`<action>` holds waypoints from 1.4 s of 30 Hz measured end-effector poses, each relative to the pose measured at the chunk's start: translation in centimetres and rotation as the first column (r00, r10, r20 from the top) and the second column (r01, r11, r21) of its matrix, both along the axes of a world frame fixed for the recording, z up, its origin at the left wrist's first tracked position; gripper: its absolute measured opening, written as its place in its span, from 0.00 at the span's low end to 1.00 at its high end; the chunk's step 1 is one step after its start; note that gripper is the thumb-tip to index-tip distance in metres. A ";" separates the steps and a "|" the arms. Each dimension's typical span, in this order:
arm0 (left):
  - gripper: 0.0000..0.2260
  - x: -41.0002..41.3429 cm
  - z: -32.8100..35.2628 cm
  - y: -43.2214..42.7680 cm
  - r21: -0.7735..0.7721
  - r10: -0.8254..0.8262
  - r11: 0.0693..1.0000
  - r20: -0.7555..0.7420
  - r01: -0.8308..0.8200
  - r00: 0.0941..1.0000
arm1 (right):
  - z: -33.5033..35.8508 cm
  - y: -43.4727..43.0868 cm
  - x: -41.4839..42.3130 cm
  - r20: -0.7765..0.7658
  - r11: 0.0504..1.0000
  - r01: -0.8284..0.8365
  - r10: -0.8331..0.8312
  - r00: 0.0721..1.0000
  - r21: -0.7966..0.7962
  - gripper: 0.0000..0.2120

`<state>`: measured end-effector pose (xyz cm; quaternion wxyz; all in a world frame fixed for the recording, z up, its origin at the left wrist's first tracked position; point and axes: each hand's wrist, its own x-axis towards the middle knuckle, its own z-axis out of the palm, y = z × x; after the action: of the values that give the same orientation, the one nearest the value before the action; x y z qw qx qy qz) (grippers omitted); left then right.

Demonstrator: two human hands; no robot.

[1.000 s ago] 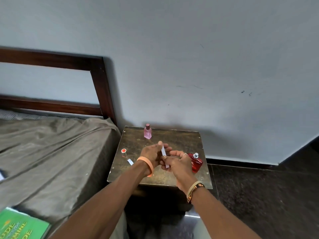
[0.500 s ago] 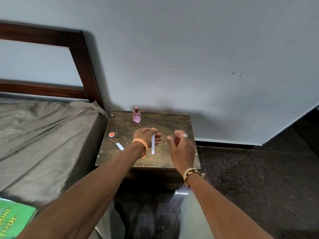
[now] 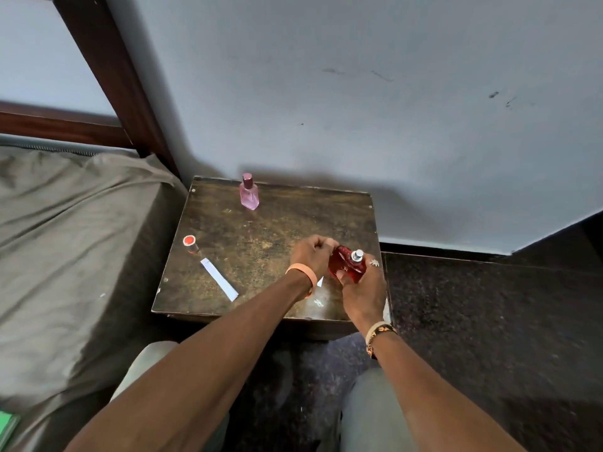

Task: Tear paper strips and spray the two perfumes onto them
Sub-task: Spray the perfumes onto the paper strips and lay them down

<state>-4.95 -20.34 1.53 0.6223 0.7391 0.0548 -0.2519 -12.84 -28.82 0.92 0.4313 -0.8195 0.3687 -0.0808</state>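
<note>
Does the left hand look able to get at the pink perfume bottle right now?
Probably yes: only bare table lies between the left hand and the pink perfume bottle, standing alone at the back. The hand seems to pinch a paper strip, so gripping could be awkward.

worn wooden table (image 3: 277,223) beside grey-sheeted bed (image 3: 65,239) — green book (image 3: 6,425) on its sheet

A pale blue-grey wall (image 3: 359,93), marked by a few dark scuffs, is seen behind a worn, dark wooden tabletop (image 3: 293,216) set against it. A bed (image 3: 65,239) covered in a creased grey-brown sheet is placed just beside the tabletop, with its dark wooden headboard (image 3: 107,60) against the wall. The floor (image 3: 489,321) is laid in dark speckled stone.
</note>
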 end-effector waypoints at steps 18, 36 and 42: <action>0.09 -0.2 14.2 6.9 -0.304 0.035 0.949 -0.156 -0.082 0.987 | 13.3 4.6 -1.7 0.472 0.837 -0.247 -0.015 0.881 0.488 0.16; 0.07 -4.7 23.5 12.5 -0.415 0.191 0.889 -0.051 -0.195 0.980 | 23.2 6.7 -8.9 0.295 0.702 -0.704 0.698 0.652 -0.106 0.39; 0.07 -5.2 23.5 13.3 -0.420 0.217 0.882 -0.044 -0.215 0.975 | 22.0 9.0 -8.8 0.033 0.589 -0.582 0.718 0.695 -0.561 0.39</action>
<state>-10.14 -7.07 25.07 0.7915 0.5769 0.0799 -0.1852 -21.62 -19.78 22.96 0.2412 -0.9621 -0.0540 -0.1157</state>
